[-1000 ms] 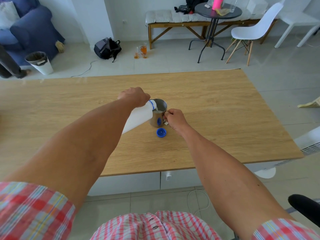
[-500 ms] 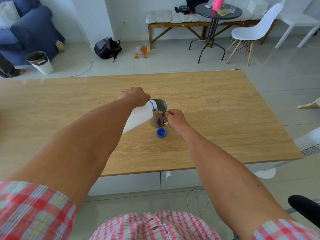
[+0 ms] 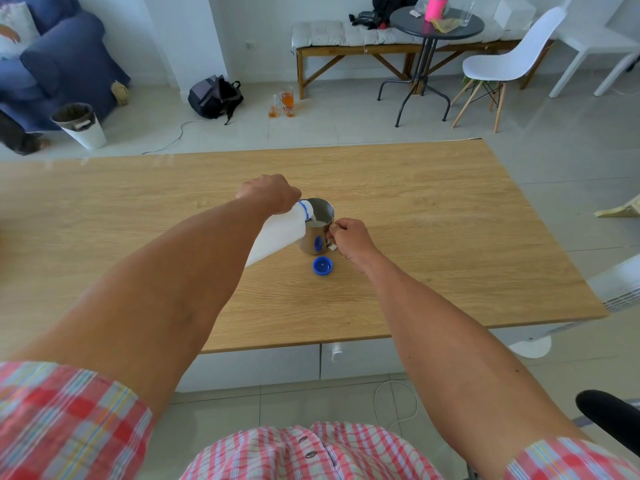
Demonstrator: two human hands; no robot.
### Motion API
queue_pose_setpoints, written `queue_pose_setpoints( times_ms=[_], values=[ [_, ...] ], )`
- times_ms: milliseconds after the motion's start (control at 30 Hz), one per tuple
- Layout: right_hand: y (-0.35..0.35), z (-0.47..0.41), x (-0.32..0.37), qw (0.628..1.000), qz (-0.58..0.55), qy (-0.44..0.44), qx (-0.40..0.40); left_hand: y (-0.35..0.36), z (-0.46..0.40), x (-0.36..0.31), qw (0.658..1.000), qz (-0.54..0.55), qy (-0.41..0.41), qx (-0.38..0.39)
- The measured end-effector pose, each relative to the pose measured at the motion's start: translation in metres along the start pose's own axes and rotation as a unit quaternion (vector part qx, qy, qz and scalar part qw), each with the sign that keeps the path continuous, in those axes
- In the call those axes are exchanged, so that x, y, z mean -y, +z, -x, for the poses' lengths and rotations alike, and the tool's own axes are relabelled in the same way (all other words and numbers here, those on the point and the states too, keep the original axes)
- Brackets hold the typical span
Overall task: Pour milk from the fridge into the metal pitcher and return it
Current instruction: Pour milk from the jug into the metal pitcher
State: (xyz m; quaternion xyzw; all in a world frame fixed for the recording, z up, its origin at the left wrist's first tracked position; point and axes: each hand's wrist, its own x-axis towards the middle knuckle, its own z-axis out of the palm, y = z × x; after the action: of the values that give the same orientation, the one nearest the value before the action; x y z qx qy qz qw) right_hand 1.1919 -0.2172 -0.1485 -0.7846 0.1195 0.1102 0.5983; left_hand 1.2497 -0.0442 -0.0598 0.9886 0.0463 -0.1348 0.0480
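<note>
A white plastic milk bottle with a blue neck ring is tilted steeply, its mouth over the rim of the metal pitcher. My left hand grips the bottle from above near its neck. White milk shows inside the pitcher. My right hand pinches the pitcher's handle on its right side. The pitcher stands upright on the wooden table. The blue bottle cap lies open side up on the table just in front of the pitcher.
Beyond the table's far edge are a white bin, a dark backpack, glasses of orange drink on the floor, a round black table and a white chair. A black chair arm is at the lower right.
Hardly anything has moved. The bottle stays tilted over the pitcher and both hands keep their hold.
</note>
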Motion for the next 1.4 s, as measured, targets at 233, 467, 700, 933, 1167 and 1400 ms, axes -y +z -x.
queue_pose_setpoints(
  times_ms=[233, 467, 700, 933, 1167, 1400],
  values=[
    [0.0, -0.0015, -0.0015, 1.0, 0.008, -0.001, -0.003, -0.0003, -0.0008, -0.0004, 1.0, 0.003, 0.002, 0.004],
    [0.0, -0.0031, -0.0025, 1.0, -0.003, 0.001, -0.003, -0.0004, -0.0013, -0.0009, 1.0, 0.001, 0.004, 0.003],
    [0.0004, -0.0043, -0.0034, 1.0, -0.01, 0.002, -0.006, -0.0014, -0.0011, -0.0013, 1.0, 0.001, 0.005, 0.003],
    [0.0006, -0.0046, -0.0034, 1.0, -0.009, 0.002, -0.004, -0.0013, -0.0005, -0.0024, 1.0, 0.001, 0.006, 0.003],
    [0.0009, -0.0066, -0.0058, 1.0, -0.001, 0.007, -0.007, 0.0, -0.0023, -0.0015, 1.0, 0.0, 0.007, -0.002],
    [0.0007, -0.0074, -0.0059, 1.0, 0.002, 0.004, -0.003, 0.0, -0.0039, -0.0019, 1.0, -0.006, 0.007, -0.002]
  ],
)
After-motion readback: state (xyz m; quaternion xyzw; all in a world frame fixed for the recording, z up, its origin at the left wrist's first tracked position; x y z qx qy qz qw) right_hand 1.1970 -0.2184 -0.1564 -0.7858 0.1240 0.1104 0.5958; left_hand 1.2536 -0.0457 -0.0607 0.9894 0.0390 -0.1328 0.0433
